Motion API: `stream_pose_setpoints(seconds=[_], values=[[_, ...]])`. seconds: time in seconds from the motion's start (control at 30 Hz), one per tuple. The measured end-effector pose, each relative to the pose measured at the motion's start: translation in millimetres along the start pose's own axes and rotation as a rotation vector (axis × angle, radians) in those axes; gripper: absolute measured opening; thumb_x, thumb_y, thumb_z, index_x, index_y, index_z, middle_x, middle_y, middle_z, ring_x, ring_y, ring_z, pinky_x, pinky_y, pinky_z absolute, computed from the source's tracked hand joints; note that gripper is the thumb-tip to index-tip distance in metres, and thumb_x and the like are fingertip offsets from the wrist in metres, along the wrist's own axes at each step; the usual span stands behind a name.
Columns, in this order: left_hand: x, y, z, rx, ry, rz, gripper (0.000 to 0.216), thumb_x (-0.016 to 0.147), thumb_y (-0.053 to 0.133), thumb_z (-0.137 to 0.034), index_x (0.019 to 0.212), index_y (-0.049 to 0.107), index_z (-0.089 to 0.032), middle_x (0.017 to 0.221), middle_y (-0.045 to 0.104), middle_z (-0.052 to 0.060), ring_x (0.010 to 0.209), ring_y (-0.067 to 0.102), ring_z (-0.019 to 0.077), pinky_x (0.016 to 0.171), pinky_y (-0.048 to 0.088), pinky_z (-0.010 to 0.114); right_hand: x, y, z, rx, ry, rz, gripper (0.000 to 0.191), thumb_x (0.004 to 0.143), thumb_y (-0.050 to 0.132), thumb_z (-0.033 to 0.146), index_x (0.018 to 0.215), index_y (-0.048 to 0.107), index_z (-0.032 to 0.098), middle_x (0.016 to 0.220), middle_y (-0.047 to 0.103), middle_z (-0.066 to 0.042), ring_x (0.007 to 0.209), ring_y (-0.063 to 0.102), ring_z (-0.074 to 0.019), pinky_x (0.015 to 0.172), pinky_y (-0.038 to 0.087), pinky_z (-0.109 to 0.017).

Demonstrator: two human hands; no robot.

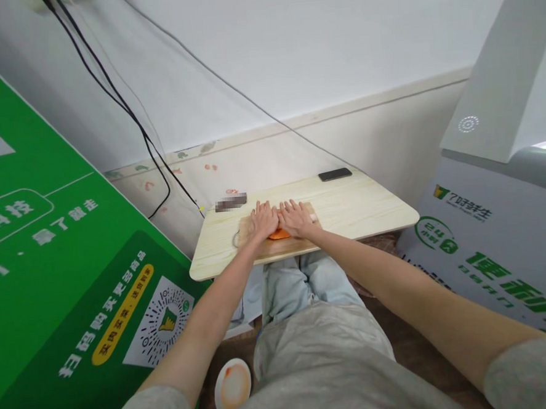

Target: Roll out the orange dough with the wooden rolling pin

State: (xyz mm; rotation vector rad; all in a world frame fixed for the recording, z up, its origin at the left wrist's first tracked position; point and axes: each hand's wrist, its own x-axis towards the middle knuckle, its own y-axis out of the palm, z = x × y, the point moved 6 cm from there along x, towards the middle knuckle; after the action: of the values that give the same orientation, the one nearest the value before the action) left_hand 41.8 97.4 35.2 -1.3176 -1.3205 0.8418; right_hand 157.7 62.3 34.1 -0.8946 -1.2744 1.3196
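Both hands lie side by side over a wooden board near the front edge of the small table. My left hand rests flat, its fingers stretched away from me. Beside it, my right hand is held the same way, fingers spread. Under and between the palms shows a flat orange piece; most of it is covered, so its kind cannot be made out. A metal ring handle sticks out at the board's left end. Some small pale thing is at its right.
A black phone lies at the table's back edge, and a pixelated dark object at the back left. Cables hang along the wall. Green panel left, white cabinet right. An orange-stained white dish is below.
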Motion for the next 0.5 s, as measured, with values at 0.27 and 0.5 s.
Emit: stream_pose_setpoints(seconds=[0.27,0.5], values=[[54,0,2,0.019,0.050,0.001,0.041,0.116,0.038,-0.022,0.123,0.077,-0.015,0.131,0.080,0.016,0.122,0.074,0.0232,0.107,0.052,0.032,48,-3,-12,-0.017,-0.003,0.032,0.055,0.114,0.032,0.038,0.138,0.077,0.017,0.155,0.068,-0.022,0.152,0.052,-0.0378,0.128,0.033,-0.060],[83,1,2,0.026,0.025,-0.008,0.051,0.117,0.036,-0.031,0.117,0.084,-0.014,0.124,0.083,0.020,0.114,0.077,0.0259,0.095,0.054,0.032,74,-7,-19,-0.009,0.035,0.001,0.053,0.113,0.036,0.032,0.135,0.077,0.008,0.146,0.069,-0.029,0.139,0.058,-0.0377,0.115,0.043,-0.050]])
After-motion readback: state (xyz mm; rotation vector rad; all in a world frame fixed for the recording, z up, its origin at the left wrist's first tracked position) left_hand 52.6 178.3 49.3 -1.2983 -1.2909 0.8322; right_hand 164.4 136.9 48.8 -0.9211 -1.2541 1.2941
